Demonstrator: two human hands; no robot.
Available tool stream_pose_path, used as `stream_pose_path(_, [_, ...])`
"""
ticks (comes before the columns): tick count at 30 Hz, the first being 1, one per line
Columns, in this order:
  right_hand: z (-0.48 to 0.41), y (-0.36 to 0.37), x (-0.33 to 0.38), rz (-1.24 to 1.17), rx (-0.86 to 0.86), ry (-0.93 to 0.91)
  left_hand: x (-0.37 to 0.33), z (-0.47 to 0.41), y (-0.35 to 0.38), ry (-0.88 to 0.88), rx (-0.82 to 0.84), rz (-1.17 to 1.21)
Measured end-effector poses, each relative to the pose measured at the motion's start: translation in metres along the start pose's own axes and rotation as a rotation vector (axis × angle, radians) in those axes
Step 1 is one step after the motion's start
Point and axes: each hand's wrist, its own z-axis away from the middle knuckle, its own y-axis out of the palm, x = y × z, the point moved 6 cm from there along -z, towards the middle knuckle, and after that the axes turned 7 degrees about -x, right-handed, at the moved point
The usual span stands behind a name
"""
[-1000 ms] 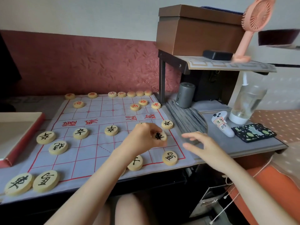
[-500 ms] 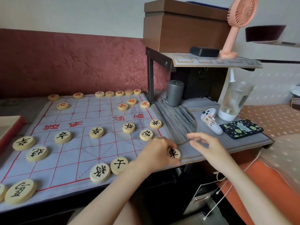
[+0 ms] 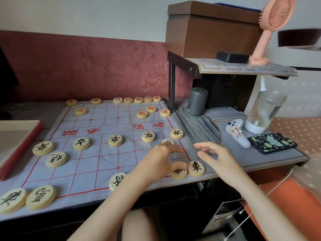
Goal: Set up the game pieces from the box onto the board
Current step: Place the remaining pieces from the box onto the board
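The left hand point(image 3: 159, 164) is held low over the near right corner of the board point(image 3: 83, 164), its grip loosely spread with nothing taken up; the thumb is laid against the horse disc point(image 3: 179, 173), or all but. The chariot disc point(image 3: 196, 168) is seated at the corner, touching the horse disc on its right, between the two hands. The right hand point(image 3: 217, 157) is hovered just off the board's edge, grip slack and empty, nearer the chariot disc. Round discs: no axis to be minded. The box point(image 3: 24, 146) is lying well apart, far left.

A home room: handheld fan point(image 3: 276, 14), water bottle point(image 3: 265, 108), patterned wallpaper point(image 3: 86, 66).
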Motion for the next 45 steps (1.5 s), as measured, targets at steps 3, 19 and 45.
stream_pose_path(3, [-0.003, 0.022, 0.020, -0.012, 0.041, -0.047, 0.016, 0.013, -0.033, -0.015, -0.085, -0.023])
stream_pose_path(19, [-0.044, 0.161, 0.165, 0.023, 0.290, -0.280, 0.112, 0.089, -0.194, -0.245, -0.352, -0.199])
stream_pose_path(45, [-0.045, 0.413, 0.295, 0.099, 0.585, -0.440, 0.257, 0.228, -0.342, -0.916, -0.491, -0.735])
